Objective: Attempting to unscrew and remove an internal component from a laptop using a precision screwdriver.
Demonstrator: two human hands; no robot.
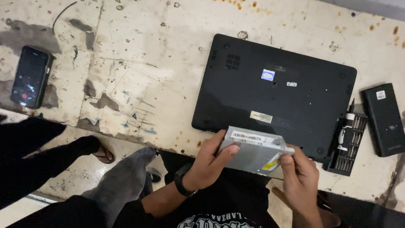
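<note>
**Holding the optical drive over the worktop's near edge**

Gripping the silver optical drive [256,151] with both hands, you have it lifted just off the near edge of the worktop [168,63], partly over the black laptop [274,95]. Your left hand [209,162], with a dark watch on its wrist, is wrapped around the drive's left end, thumb on top and fingers clenched beneath. Your right hand [300,175] pinches the drive's right corner between thumb and fingers.

You see the laptop lying bottom-up on the worktop, closer to the right side, its near edge just behind the drive. Beside its right corner you have an open screwdriver bit set [348,143], and just right of that, near the worktop's right edge, a long black battery pack [384,119]. Well apart, near the left edge, a black phone [30,77] lies face-up. Below the left part of the near edge, another person's sandalled foot [103,154] stands on the floor.
</note>
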